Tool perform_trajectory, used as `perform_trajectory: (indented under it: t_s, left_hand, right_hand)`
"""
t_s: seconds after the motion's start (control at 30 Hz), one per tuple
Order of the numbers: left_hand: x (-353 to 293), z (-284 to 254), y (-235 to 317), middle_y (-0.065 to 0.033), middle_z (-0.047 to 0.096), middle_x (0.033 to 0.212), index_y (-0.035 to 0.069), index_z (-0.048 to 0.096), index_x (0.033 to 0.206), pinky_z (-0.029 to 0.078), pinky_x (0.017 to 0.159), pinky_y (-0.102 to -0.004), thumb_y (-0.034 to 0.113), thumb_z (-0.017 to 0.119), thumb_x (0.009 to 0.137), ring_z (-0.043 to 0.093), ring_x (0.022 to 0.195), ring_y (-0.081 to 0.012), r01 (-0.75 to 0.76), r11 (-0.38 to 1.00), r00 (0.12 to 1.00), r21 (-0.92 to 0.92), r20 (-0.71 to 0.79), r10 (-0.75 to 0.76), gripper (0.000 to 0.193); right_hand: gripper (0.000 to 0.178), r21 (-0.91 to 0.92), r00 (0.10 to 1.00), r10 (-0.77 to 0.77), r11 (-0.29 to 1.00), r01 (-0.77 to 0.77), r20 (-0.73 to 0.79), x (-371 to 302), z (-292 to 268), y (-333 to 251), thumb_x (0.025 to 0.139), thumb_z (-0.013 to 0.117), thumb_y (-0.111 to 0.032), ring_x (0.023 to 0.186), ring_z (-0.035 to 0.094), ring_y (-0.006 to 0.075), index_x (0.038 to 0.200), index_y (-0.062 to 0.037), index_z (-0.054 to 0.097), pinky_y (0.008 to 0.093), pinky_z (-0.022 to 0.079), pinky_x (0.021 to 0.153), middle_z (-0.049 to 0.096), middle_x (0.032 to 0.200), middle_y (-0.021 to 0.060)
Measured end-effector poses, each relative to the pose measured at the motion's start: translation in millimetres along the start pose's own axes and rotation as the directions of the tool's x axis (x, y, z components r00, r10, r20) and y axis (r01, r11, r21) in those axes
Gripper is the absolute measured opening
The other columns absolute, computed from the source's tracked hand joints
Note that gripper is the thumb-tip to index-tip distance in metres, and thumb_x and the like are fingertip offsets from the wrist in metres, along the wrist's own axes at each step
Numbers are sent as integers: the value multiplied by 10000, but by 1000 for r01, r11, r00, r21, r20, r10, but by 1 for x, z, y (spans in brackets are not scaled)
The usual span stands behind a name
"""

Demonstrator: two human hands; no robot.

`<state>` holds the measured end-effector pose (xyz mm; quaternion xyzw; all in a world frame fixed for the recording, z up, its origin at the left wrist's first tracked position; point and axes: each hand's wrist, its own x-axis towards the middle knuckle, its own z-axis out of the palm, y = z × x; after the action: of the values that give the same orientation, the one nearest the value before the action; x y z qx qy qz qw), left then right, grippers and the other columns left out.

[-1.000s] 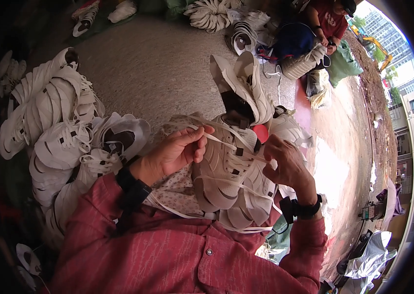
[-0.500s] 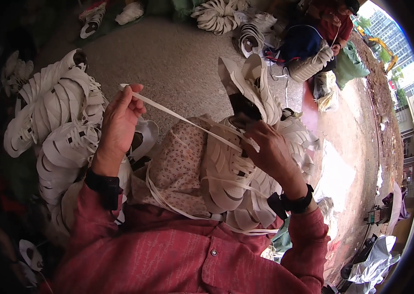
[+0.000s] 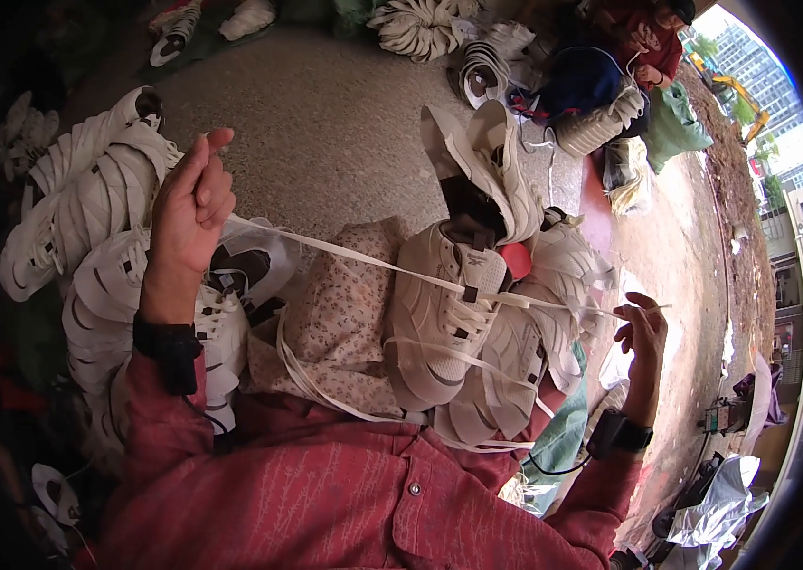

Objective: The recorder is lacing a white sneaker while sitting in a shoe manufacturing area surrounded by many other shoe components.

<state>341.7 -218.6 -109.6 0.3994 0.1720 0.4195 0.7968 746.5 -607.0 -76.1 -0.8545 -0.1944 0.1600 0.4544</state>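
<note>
On my lap lies a white shoe upper [image 3: 425, 323] with its toe toward me, partly laced. A flat white shoelace [image 3: 344, 252] runs through its top eyelets and is stretched out to both sides. My left hand [image 3: 192, 204], raised to the left, has its fingers curled closed on one length of the lace. My right hand [image 3: 643, 332], far out to the right, pinches the other length near its tip. Another strand hangs loosely across the toe. More stacked uppers [image 3: 506, 380] lie under and beside this one, and a floral cloth [image 3: 344, 318] covers my lap to its left.
Stacks of white uppers [image 3: 107, 195] stand at my left, and more bundles [image 3: 415, 28] lie on the floor ahead. At the upper right a person [image 3: 648, 47] in red sits working with a lace. Green sacks [image 3: 675, 128] and silver sheeting [image 3: 719, 508] lie to the right.
My right hand has moved from the shoe's eyelets out to the right, drawing the lace with it. My left hand has shifted slightly left and the lace now spans both sides.
</note>
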Motion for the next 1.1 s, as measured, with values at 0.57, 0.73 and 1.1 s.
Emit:
perform_trajectory:
  t_s: [0.57, 0.73, 1.1]
  left_hand:
    - [-7, 92, -139, -104, 662, 810, 1, 667, 942, 471, 691, -295, 195, 576, 940, 598, 771, -115, -405, 412, 812, 816, 528, -248, 214]
    - [-14, 93, -135, -76, 660, 780, -9, 659, 936, 468, 672, -283, 194, 581, 936, 589, 741, -110, -227, 582, 861, 781, 440, -255, 217]
    - [-20, 99, -141, -78, 579, 652, -3, 636, 880, 450, 596, -299, 200, 602, 909, 526, 637, -104, -199, 525, 829, 828, 428, -360, 208]
  right_hand:
    - [292, 15, 753, 43, 997, -70, 657, -49, 163, -81, 947, 528, -186, 368, 473, 86, 1027, 71, 641, 224, 359, 355, 638, 603, 97]
    - [261, -91, 758, 39, 995, 26, 651, -46, 171, -84, 918, 559, -170, 380, 492, 83, 898, 64, 671, 220, 372, 361, 633, 589, 91]
    - [229, -42, 779, 56, 998, -38, 624, -47, 182, -70, 870, 662, -184, 408, 521, 72, 833, 42, 645, 214, 383, 363, 629, 591, 70]
